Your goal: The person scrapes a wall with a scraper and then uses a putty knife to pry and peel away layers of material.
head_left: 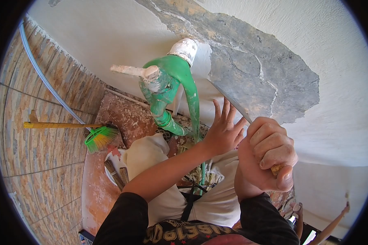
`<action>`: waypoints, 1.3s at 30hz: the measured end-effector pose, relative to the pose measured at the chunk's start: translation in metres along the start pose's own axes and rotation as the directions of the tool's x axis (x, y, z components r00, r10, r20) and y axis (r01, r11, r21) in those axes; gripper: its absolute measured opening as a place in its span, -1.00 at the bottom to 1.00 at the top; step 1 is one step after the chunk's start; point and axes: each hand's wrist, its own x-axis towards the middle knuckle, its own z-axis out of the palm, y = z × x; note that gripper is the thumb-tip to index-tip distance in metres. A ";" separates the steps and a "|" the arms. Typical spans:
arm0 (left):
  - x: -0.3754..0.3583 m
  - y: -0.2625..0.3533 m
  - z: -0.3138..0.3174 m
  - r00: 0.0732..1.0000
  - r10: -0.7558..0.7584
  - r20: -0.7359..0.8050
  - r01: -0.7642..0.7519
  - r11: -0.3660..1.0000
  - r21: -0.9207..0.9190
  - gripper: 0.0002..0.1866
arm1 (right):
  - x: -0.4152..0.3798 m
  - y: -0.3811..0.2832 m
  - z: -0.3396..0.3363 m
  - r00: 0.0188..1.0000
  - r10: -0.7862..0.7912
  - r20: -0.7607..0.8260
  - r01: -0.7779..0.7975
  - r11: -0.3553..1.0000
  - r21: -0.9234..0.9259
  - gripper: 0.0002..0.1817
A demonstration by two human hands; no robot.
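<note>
**Scraper on the wall beside the green pipe**

The right hand (268,153) is closed in a fist around the handle of a scraper (233,104), whose blade slants up to the edge of the grey bare patch (265,77), right of the green pipe (180,85). The left hand (223,130) is open, fingers spread, just right of the pipe and below the blade; whether it presses the wall (335,49) I cannot tell.

Risks, as I judge them: the spread fingers lie close under the blade, so a slip could bring its edge onto them. A hard push near the pipe could knock its taped joint (185,50). Loosened plaster could drop onto the cloth sacks (145,153) below the pipe. A broom (98,136) lies left of it.

Print on the dark shirt (184,232) is only partly readable; no brand is clear.
</note>
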 end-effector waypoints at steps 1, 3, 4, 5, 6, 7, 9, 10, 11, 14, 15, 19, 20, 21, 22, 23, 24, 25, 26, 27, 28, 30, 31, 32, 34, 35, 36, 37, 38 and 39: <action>-0.001 0.001 -0.001 1.000 -0.019 0.015 0.020 0.999 -0.038 -0.49 | -0.001 0.001 0.001 1.000 -0.028 -0.013 0.027 1.000 -0.010 -0.54; -0.001 0.000 0.000 1.000 0.003 0.013 -0.003 1.000 0.014 -0.49 | -0.001 0.001 0.003 0.999 -0.036 -0.030 0.035 0.999 -0.018 -0.54; -0.001 0.000 0.001 1.000 0.024 0.012 -0.025 0.998 0.066 -0.50 | -0.001 0.002 0.003 0.998 -0.042 -0.047 0.040 0.999 -0.027 -0.53; -0.001 -0.001 0.002 1.000 0.024 0.012 -0.025 0.998 0.064 -0.50 | 0.000 0.002 0.003 0.998 -0.041 -0.046 0.040 0.999 -0.029 -0.53; -0.001 -0.003 0.003 1.000 0.024 0.013 -0.025 0.996 0.083 -0.51 | 0.000 0.004 0.002 0.998 -0.046 -0.048 0.045 0.999 -0.022 -0.53; 0.000 -0.003 0.003 1.000 0.024 0.015 -0.026 0.994 0.102 -0.52 | 0.000 0.004 0.001 0.997 -0.053 -0.051 0.052 0.999 -0.016 -0.53; -0.001 -0.004 0.004 1.000 0.028 0.013 -0.029 0.995 0.098 -0.53 | 0.000 0.003 -0.001 0.998 -0.052 -0.030 0.051 0.998 -0.023 -0.53; -0.002 -0.004 0.005 1.000 0.025 0.010 -0.025 0.995 0.097 -0.54 | 0.001 0.002 -0.002 0.999 -0.046 -0.009 0.046 0.999 -0.024 -0.53; -0.002 -0.004 0.005 1.000 0.027 0.010 -0.028 0.995 0.098 -0.54 | 0.001 0.002 -0.003 0.999 -0.049 -0.009 0.049 0.999 -0.024 -0.53; 0.000 -0.003 0.006 0.998 0.029 0.050 -0.038 0.983 0.177 -0.54 | 0.003 -0.001 -0.007 0.999 -0.011 -0.047 0.011 1.000 -0.010 -0.54; -0.001 -0.002 0.005 0.997 0.047 0.068 -0.060 0.977 0.205 -0.53 | 0.003 -0.005 -0.010 0.997 -0.004 -0.075 0.006 1.000 0.027 -0.54; -0.001 -0.002 0.005 0.997 0.077 0.028 -0.081 0.977 0.198 -0.53 | 0.004 -0.004 -0.009 0.996 0.015 -0.091 -0.011 0.999 0.043 -0.55; -0.002 -0.001 0.007 0.997 0.077 0.028 -0.080 0.978 0.191 -0.53 | 0.005 0.002 -0.010 1.000 0.004 -0.031 -0.004 1.000 0.003 -0.57; -0.003 -0.002 0.009 0.998 0.056 0.011 -0.057 0.983 0.172 -0.53 | 0.004 0.001 -0.010 1.000 0.006 -0.030 -0.006 1.000 -0.001 -0.57; -0.004 -0.004 0.010 0.999 0.036 -0.004 -0.035 0.987 0.158 -0.53 | 0.004 0.000 -0.009 0.999 0.013 -0.044 -0.014 1.000 -0.012 -0.56; -0.005 -0.005 0.011 0.999 0.036 -0.003 -0.035 0.987 0.160 -0.53 | 0.003 -0.001 -0.007 0.998 0.021 -0.060 -0.022 1.000 -0.021 -0.56; -0.006 -0.006 0.011 0.996 0.085 -0.005 -0.082 0.977 0.197 -0.53 | 0.003 -0.005 -0.007 0.998 0.019 -0.061 -0.020 1.000 -0.019 -0.56; -0.005 -0.008 0.010 0.991 0.135 -0.008 -0.130 0.963 0.236 -0.53 | 0.003 -0.010 -0.008 0.995 0.002 -0.096 0.000 1.000 0.015 -0.55; -0.005 -0.009 0.010 0.991 0.134 -0.012 -0.127 0.962 0.240 -0.53 | 0.003 -0.013 -0.008 0.992 -0.010 -0.130 0.017 0.999 0.048 -0.55; -0.005 -0.008 0.010 0.992 0.125 -0.029 -0.116 0.969 0.218 -0.52 | 0.003 -0.008 -0.008 0.992 -0.007 -0.125 0.013 0.999 0.049 -0.55; -0.004 -0.006 0.011 0.992 0.117 -0.044 -0.106 0.975 0.193 -0.52 | 0.002 0.000 -0.009 0.993 0.008 -0.114 -0.002 0.999 0.050 -0.55; -0.004 -0.005 0.012 0.996 0.080 -0.040 -0.071 0.981 0.180 -0.52 | 0.002 0.002 -0.009 0.997 0.019 -0.079 -0.016 0.999 0.034 -0.57; -0.003 -0.006 0.011 0.999 0.043 -0.032 -0.037 0.984 0.176 -0.52 | 0.003 0.000 -0.008 0.997 0.015 -0.081 -0.012 0.999 0.034 -0.57; -0.004 -0.006 0.011 0.999 0.044 -0.028 -0.039 0.983 0.179 -0.52 | 0.002 -0.003 -0.006 0.994 0.014 -0.112 -0.009 0.999 0.041 -0.56; -0.003 -0.006 0.008 0.992 0.129 0.010 -0.127 0.955 0.268 -0.51 | 0.002 -0.007 -0.004 0.990 0.012 -0.141 -0.005 0.999 0.053 -0.56; -0.003 -0.006 0.007 0.992 0.129 0.007 -0.126 0.955 0.270 -0.51 | 0.002 -0.009 -0.006 0.991 0.000 -0.134 0.008 0.998 0.054 -0.56; -0.002 -0.003 0.005 0.996 0.082 0.023 -0.085 0.969 0.231 -0.51 | 0.002 -0.011 -0.008 0.992 -0.011 -0.127 0.018 0.998 0.052 -0.56; -0.001 0.000 0.006 0.998 0.036 0.041 -0.043 0.981 0.190 -0.51 | 0.003 -0.009 -0.008 0.992 -0.009 -0.126 0.015 0.999 0.048 -0.56; -0.004 -0.005 0.013 1.000 0.005 0.030 -0.012 0.976 0.217 -0.52 | 0.003 -0.002 -0.008 0.995 0.007 -0.101 -0.003 0.999 0.038 -0.57; -0.004 -0.005 0.014 0.999 0.009 0.031 -0.016 0.976 0.216 -0.52 | 0.004 0.001 -0.007 0.997 0.021 -0.077 -0.018 0.999 0.031 -0.58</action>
